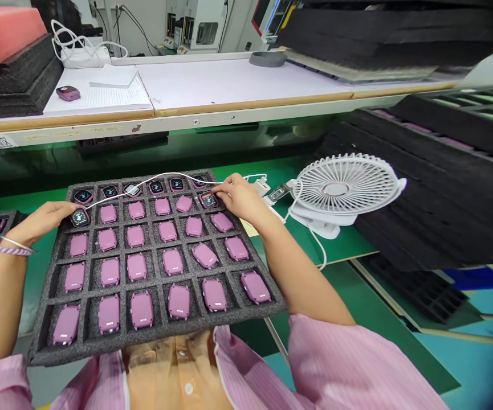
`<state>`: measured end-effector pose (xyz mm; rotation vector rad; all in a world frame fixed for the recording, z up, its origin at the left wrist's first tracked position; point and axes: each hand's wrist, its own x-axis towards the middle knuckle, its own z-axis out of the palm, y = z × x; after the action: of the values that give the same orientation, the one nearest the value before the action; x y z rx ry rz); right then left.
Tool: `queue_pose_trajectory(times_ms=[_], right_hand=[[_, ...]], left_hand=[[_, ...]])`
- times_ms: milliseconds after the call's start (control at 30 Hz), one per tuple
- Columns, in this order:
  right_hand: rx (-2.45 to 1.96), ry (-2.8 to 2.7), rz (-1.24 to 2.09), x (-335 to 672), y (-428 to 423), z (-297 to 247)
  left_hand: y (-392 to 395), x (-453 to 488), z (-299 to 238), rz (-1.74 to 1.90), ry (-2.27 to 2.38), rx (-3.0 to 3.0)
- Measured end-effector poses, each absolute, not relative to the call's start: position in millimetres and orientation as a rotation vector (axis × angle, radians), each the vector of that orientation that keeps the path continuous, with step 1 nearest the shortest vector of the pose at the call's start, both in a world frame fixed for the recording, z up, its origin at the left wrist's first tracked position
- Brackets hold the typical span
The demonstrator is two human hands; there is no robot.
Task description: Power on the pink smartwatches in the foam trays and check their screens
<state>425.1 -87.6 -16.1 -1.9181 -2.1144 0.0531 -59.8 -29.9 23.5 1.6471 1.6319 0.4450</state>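
Observation:
A black foam tray (169, 336) carries rows of purple watch bodies (171, 262), most lying face down. Along its far row, several smartwatches (156, 187) show lit dials. My left hand (56, 216) pinches a lit smartwatch (80, 217) at the tray's left edge. At the right end of the same row, my right hand (237, 195) has its fingertips closed on the edge of another smartwatch (208, 199), its screen lit with an orange band. A thin white cable (173, 174) arches over the far row between the hands, and a small white piece (132, 189) lies on one watch there.
A white fan (344, 185) stands right of the tray, beside a small USB meter (279, 192) with white wires. Stacked black foam trays (400, 171) lean at the right. A raised shelf (229, 85) behind bears paper sheets (101, 94), one purple watch (68, 93) and foam blocks (11, 80).

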Motion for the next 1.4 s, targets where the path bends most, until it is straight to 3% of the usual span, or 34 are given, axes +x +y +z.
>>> queue_pose_trajectory(times_ms=[467,733,900,1167,1400], right_hand=[[-1.984,-2.695,-0.338,405,-73,15],[-2.097,-2.509,-0.226,404,-75,13],[-2.182,-2.127,-0.386,390,-88,13],[-1.911,-2.184,0.165,354,-102,13],[-1.973,-2.293,0.159,340,-108,7]], left_hand=[[-10,-54,44,0.195,1.565,1.781],[-11,-53,49,0.191,1.522,1.832],[-22,-40,43,0.477,1.814,2.041],[-55,14,21,0.381,1.6,2.297],[-60,20,17,0.187,1.621,2.523]])
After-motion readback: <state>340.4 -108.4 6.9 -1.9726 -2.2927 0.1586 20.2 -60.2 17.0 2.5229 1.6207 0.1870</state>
